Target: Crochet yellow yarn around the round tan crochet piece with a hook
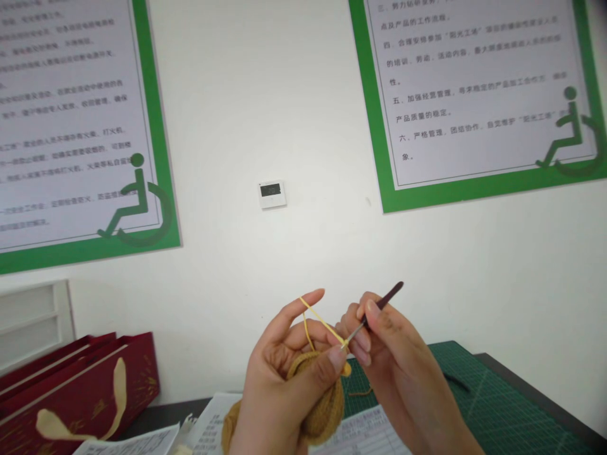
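My left hand (294, 373) is closed on a mustard-brown crochet piece (327, 411), pinching its upper edge between thumb and fingers. Over its raised index finger runs a pale yellow yarn (320, 318), stretched down to the stitch at the thumb tip. My right hand (384, 335) grips a crochet hook (390, 295) with a dark handle and thin metal shaft. The hook's tip meets the yellow yarn at the edge of the piece, close to my left thumb. Part of the crochet piece is hidden behind my left hand and wrist.
Below lies a table with a green cutting mat (493, 398) and printed papers (370, 433). A dark curved object (456, 382) rests on the mat. Red gift bags (95, 404) stand at the left. On the wall are green-framed posters (386, 202) and a thermostat (272, 194).
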Available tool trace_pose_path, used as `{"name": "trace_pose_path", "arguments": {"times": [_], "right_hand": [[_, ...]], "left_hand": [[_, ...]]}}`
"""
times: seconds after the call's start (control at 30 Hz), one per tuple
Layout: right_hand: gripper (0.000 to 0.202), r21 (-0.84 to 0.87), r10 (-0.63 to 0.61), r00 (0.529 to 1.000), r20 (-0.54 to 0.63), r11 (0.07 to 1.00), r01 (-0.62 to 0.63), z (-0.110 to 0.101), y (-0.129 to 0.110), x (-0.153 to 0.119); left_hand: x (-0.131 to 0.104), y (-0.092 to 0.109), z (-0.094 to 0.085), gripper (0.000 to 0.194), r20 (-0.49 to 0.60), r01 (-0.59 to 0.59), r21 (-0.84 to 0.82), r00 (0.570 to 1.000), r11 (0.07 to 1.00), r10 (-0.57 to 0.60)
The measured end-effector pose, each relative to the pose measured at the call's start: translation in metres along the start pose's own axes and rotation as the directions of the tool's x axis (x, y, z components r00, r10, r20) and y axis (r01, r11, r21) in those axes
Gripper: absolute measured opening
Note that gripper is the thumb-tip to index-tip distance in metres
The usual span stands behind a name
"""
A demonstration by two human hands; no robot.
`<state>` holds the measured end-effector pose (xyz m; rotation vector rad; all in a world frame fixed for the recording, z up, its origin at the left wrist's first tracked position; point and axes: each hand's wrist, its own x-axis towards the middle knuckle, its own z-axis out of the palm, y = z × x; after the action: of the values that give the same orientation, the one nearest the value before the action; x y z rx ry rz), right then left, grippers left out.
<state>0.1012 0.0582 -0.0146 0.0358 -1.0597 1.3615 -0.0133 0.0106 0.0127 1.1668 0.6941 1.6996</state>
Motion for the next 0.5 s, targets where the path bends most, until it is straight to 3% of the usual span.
{"name": "trace_pose_path", "arguments": {"times": [0.07, 0.17, 0.3, 0.5], "right_hand": [[0.036, -0.006, 0.038, 0.998, 0.055, 0.999, -0.037, -0.001, 0.003, 0.000], [0.024, -0.138, -0.120, 0.991, 0.062, 0.982, 0.128, -0.006, 0.007, 0.001], [0.007, -0.332, -0.391, 0.910, 0.140, 0.847, 0.415, -0.011, 0.011, 0.001], [0.006, -0.417, -0.562, 0.815, 0.142, 0.713, 0.564, -0.005, 0.014, 0.000]], "left_hand": [[0.000, -0.002, 0.000, 0.056, -0.012, -0.014, 0.012, 1.000, 1.000, 0.014], [-0.001, -0.004, 0.000, 0.056, -0.020, -0.018, 0.018, 1.000, 1.000, 0.018], [-0.002, -0.005, -0.001, 0.058, -0.030, -0.005, 0.001, 1.000, 1.000, 0.005], [0.000, -0.004, 0.002, 0.075, -0.097, -0.041, -0.025, 0.995, 0.999, 0.038]]}}
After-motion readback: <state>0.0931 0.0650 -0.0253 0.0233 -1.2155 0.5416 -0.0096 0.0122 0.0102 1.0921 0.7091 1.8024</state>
